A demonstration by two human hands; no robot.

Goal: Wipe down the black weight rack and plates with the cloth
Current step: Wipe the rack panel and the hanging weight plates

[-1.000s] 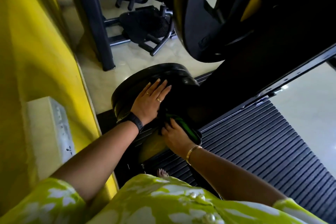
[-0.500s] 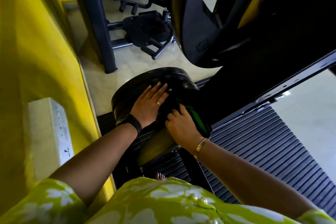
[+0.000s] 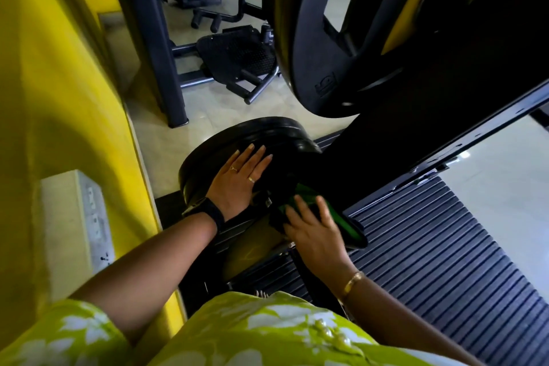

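1. Bracing on the stack of round black rubber weight plates, your left hand lies flat on top, fingers straight and slightly fanned, wrist at the stack's near edge.
2. Your right hand presses the folded green-and-black cloth down, fingers spread and laid over it, not fisted. The thumb's hidden, so I can't tell if it's pinching.
3. The cloth sits just off the stack's right edge, against the foot of the slanted black steel rack frame, over the far-left corner of the ribbed black floor mat. Its long side runs along that foot.
4. My guess: the plates lie left and ahead of your right fingertips, so sweep that way, but your left hand covers part of that top.
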